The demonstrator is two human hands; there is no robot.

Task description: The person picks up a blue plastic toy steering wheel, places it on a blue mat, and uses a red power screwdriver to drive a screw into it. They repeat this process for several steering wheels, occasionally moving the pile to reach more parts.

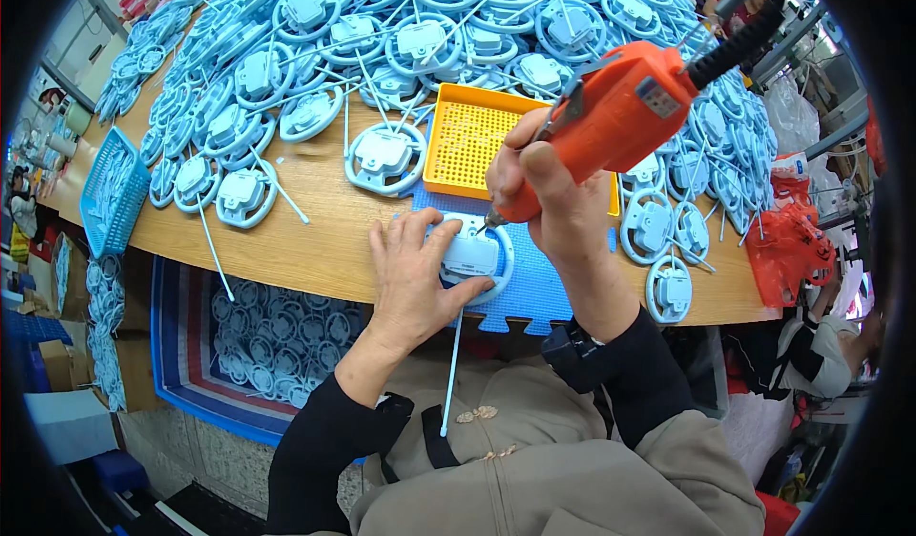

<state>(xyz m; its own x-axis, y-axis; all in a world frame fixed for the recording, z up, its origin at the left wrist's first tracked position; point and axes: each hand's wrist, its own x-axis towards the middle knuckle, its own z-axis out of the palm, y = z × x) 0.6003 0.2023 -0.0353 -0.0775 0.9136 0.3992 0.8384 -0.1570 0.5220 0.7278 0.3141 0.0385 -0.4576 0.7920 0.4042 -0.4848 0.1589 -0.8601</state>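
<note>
A light-blue plastic toy steering wheel [472, 253] lies on a blue foam mat [544, 283] at the table's front edge. Its flat rectangular middle faces up, and a thin stick hangs from it over the edge. My left hand [410, 264] grips its left side, thumb along the lower rim and fingers near the top. Wrapped in my right hand [553, 178] is an orange electric screwdriver [620, 116] with a black cord, tilted down to the left. Its tip meets the upper part of the wheel's middle; any screw there is too small to see.
Behind the mat sits a yellow perforated tray [468, 145]. Similar wheels form a big heap [420, 44] across the wooden table [315, 188]. A blue basket [114, 192] holds light-blue pieces at the left. Below is a blue-rimmed bin [172, 345] of wheels; red bags [787, 250] hang right.
</note>
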